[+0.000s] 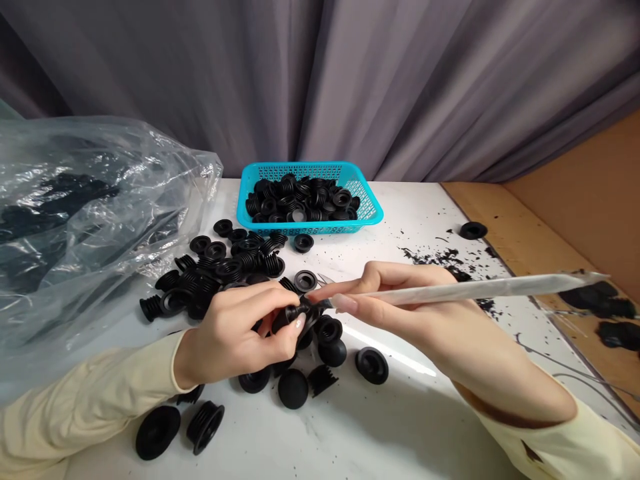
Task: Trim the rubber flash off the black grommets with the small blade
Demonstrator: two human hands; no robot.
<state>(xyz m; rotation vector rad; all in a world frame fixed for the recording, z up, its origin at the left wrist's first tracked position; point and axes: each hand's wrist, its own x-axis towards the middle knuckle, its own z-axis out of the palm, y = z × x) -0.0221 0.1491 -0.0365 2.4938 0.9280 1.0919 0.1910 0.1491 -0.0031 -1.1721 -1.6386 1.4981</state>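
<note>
Black ribbed rubber plug (287,317) sits pinched in the left hand's fingertips (250,330); the right hand (400,297) grips a long white-wrapped tool (450,291), its tip at the plug, above scattered black rubber plugs (215,270).

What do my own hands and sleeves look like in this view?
The left hand and right hand are bare, with no gloves or rings visible. Both long sleeves, left and right, are pale cream-yellow; the right one shows a small dark opening.
</note>
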